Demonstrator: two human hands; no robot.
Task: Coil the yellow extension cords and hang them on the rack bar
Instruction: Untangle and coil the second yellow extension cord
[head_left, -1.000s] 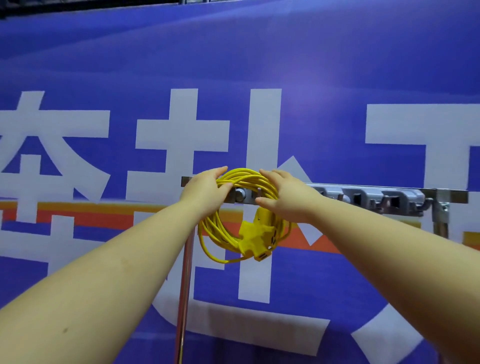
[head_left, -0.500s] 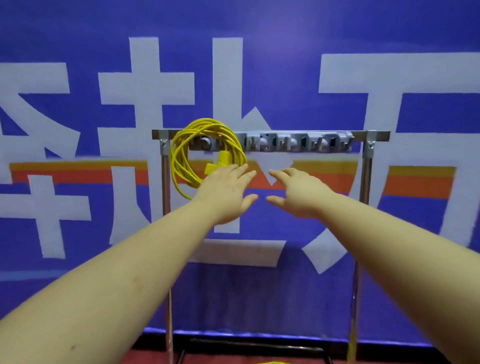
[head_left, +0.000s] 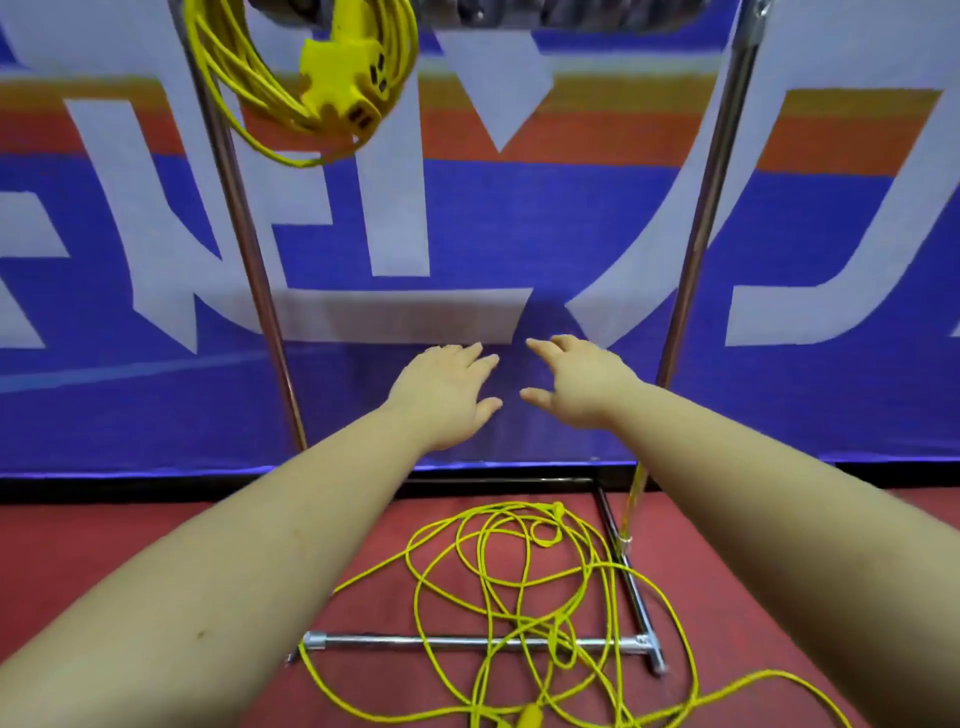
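A coiled yellow extension cord (head_left: 260, 88) with its yellow socket block (head_left: 345, 78) hangs at the top left from the rack bar (head_left: 597, 18), which is mostly cut off by the frame's top edge. A second yellow cord (head_left: 519, 597) lies loose and tangled on the red floor, draped over the rack's base bar (head_left: 457, 643). My left hand (head_left: 444, 395) and my right hand (head_left: 579, 387) reach forward side by side in mid-air, fingers extended, holding nothing, well below the hung coil and above the loose cord.
The rack's two upright poles, the left pole (head_left: 249, 270) and the right pole (head_left: 698, 249), stand in front of a blue banner (head_left: 467, 218) with white characters and an orange stripe. A side floor bar (head_left: 631, 587) runs back toward the banner. Red carpet (head_left: 104, 545) covers the floor.
Both hands have let go of the hung coil and dropped lower. The view has tilted down, bringing the loose cord on the floor into sight.
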